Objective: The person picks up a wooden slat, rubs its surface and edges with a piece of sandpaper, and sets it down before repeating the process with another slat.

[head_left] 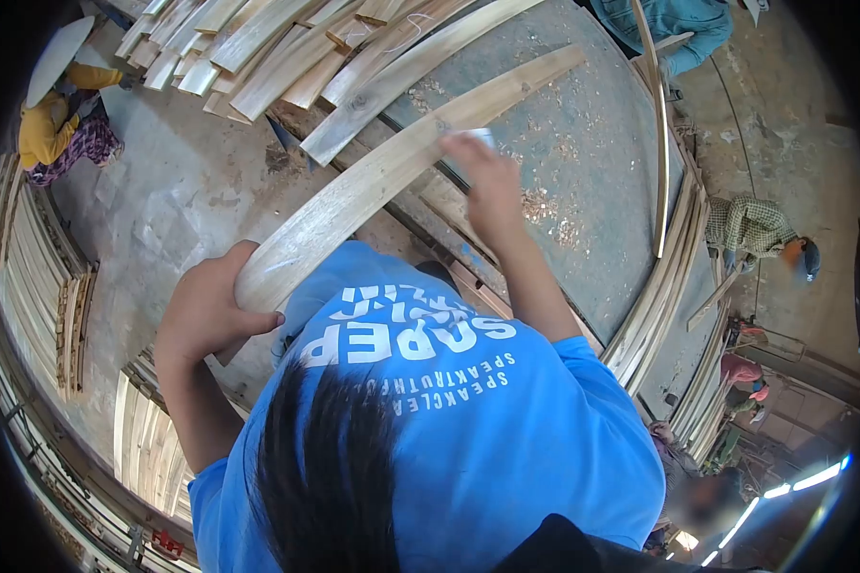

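A long, slightly curved wooden board point(354, 186) slants up from near my body toward a grey worktable. My left hand point(205, 310) is closed round the board's near end, thumb along one side. My right hand point(492, 186) is closed at the board's right edge, partway along it. From its fingers shows a small whitish object point(483, 137), too blurred to name. Wood shavings point(552, 215) lie scattered on the grey tabletop point(592, 134) beyond my right hand.
Stacked boards point(287, 53) lie at the upper left, and more boards point(664, 272) line the table's right side. A person in yellow point(48, 134) crouches at the left. Other people work at the right, one in a checkered shirt point(750, 229) and one in teal sleeves point(693, 33).
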`<state>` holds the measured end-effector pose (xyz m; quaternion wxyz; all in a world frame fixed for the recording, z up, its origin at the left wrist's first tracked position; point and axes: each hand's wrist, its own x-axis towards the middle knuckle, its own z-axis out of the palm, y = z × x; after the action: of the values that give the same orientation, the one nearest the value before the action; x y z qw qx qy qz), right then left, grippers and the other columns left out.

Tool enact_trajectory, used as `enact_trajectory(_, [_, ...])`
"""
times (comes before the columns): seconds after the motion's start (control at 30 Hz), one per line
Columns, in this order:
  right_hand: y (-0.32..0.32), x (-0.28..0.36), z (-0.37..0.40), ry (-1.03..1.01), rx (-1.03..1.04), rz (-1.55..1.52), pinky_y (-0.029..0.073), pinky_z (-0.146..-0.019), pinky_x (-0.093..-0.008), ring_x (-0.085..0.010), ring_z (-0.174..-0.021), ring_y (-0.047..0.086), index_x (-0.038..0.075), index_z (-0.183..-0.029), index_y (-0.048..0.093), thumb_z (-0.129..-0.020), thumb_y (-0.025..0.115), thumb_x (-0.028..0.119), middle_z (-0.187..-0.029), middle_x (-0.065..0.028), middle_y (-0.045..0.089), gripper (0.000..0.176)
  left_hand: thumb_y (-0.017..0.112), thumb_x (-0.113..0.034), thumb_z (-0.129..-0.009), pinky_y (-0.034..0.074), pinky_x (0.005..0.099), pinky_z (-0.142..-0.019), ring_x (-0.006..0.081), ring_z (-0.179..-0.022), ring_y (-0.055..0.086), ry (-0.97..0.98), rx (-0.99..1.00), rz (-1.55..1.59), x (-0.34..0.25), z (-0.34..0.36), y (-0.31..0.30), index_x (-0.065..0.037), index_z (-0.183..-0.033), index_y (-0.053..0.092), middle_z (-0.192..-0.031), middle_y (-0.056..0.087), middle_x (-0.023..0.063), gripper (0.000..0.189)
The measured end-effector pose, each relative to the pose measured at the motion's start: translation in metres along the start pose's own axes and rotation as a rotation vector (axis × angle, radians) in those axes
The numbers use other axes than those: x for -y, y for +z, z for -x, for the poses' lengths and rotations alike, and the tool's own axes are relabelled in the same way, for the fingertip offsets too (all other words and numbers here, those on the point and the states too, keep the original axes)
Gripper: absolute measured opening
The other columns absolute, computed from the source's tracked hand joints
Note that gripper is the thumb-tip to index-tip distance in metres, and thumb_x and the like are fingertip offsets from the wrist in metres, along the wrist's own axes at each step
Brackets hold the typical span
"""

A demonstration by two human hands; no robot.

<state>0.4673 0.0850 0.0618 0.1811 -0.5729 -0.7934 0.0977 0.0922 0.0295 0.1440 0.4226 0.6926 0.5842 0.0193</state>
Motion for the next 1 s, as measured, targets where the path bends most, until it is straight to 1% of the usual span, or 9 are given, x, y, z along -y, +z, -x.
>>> enact_trajectory(0.03, [0.006, -0.004, 0.001, 0.001, 0.009, 0.003, 0.042, -0.101, -0.0460, -0.0243, -0.132, 0.056, 0.017, -0.138, 0.060, -0.076, 0.046, -0.015, -0.138, -0.0090, 0.063, 0.070, 0.085, -0.032, -0.058, 0.052, 0.0438, -0.081, 0.0395, -0.090, 0.069, 0.000, 0.014, -0.002, -0.002, -0.001, -0.001, -0.008, -0.121, 0.062, -0.093, 0.071, 0.0215, 0.071])
enact_trajectory(0.1, [0.024, -0.018, 0.003, -0.276, -0.169, 0.085, 0.044, -0.094, -0.0453, -0.0290, -0.126, 0.058, 0.013, -0.145, 0.053, -0.076, 0.047, -0.015, -0.140, -0.0111, 0.063, 0.075, 0.085, -0.032, -0.058, 0.052, 0.0438, -0.081, 0.0395, -0.090, 0.069, -0.008, 0.030, 0.005, -0.004, -0.003, -0.002, -0.008, -0.121, 0.062, -0.093, 0.071, 0.0217, 0.071])
enact_trajectory(0.2, [0.020, -0.040, -0.015, -0.182, -0.153, 0.045, 0.043, -0.096, -0.0443, -0.0272, -0.127, 0.058, 0.011, -0.149, 0.049, -0.076, 0.049, -0.015, -0.138, -0.0081, 0.064, 0.077, 0.085, -0.033, -0.059, 0.052, 0.0438, -0.080, 0.0396, -0.089, 0.069, -0.021, 0.024, 0.027, -0.005, 0.000, 0.001, -0.008, -0.121, 0.062, -0.092, 0.070, 0.0216, 0.070])
enact_trajectory(0.33, [0.008, -0.026, -0.011, -0.322, -0.046, 0.031, 0.043, -0.103, -0.0440, -0.0314, -0.126, 0.058, 0.003, -0.149, 0.046, -0.075, 0.048, -0.016, -0.136, -0.0081, 0.066, 0.076, 0.084, -0.033, -0.058, 0.053, 0.0441, -0.080, 0.0394, -0.089, 0.069, -0.041, 0.021, 0.002, -0.007, 0.001, 0.003, -0.009, -0.120, 0.063, -0.091, 0.070, 0.0215, 0.070])
enact_trajectory(0.43, [0.009, -0.051, -0.028, -0.198, -0.143, -0.168, 0.048, -0.097, -0.0449, -0.0339, -0.116, 0.064, 0.002, -0.140, 0.056, -0.080, 0.051, -0.011, -0.121, -0.0159, 0.071, 0.062, 0.084, -0.034, -0.058, 0.053, 0.0443, -0.080, 0.0395, -0.089, 0.069, -0.047, 0.038, 0.011, -0.009, -0.002, 0.004, -0.009, -0.120, 0.063, -0.091, 0.070, 0.0217, 0.070])
enact_trajectory(0.53, [0.009, -0.037, -0.022, -0.285, -0.132, -0.093, 0.050, -0.096, -0.0453, -0.0373, -0.111, 0.065, -0.002, -0.137, 0.057, -0.078, 0.052, -0.013, -0.117, -0.0173, 0.072, 0.061, 0.084, -0.034, -0.058, 0.053, 0.0445, -0.080, 0.0395, -0.089, 0.069, -0.064, 0.037, 0.025, -0.010, -0.003, 0.002, -0.009, -0.120, 0.063, -0.091, 0.070, 0.0219, 0.070])
enact_trajectory(0.63, [0.014, -0.050, -0.025, -0.162, -0.074, -0.199, 0.046, -0.105, -0.0410, -0.0356, -0.120, 0.062, -0.002, -0.145, 0.050, -0.075, 0.042, -0.020, -0.129, -0.0139, 0.070, 0.072, 0.084, -0.034, -0.058, 0.053, 0.0445, -0.080, 0.0395, -0.090, 0.069, -0.057, 0.025, 0.001, -0.008, -0.002, 0.004, -0.009, -0.120, 0.063, -0.091, 0.070, 0.0221, 0.070])
enact_trajectory(0.93, [0.009, -0.053, -0.033, -0.087, -0.120, -0.155, 0.040, -0.111, -0.0395, -0.0343, -0.125, 0.057, 0.002, -0.144, 0.053, -0.076, 0.042, -0.021, -0.126, -0.0108, 0.072, 0.072, 0.085, -0.033, -0.058, 0.053, 0.0448, -0.081, 0.0400, -0.090, 0.069, -0.025, 0.022, -0.010, -0.002, -0.007, 0.002, -0.008, -0.121, 0.063, -0.091, 0.070, 0.0221, 0.071])
enact_trajectory(1.0, [0.012, -0.045, -0.030, -0.161, -0.099, -0.136, 0.042, -0.110, -0.0392, -0.0339, -0.125, 0.058, 0.002, -0.143, 0.055, -0.076, 0.042, -0.021, -0.125, -0.0110, 0.072, 0.071, 0.085, -0.033, -0.058, 0.053, 0.0448, -0.081, 0.0400, -0.090, 0.069, -0.029, 0.022, -0.011, -0.001, -0.008, 0.000, -0.008, -0.121, 0.063, -0.091, 0.070, 0.0221, 0.071])
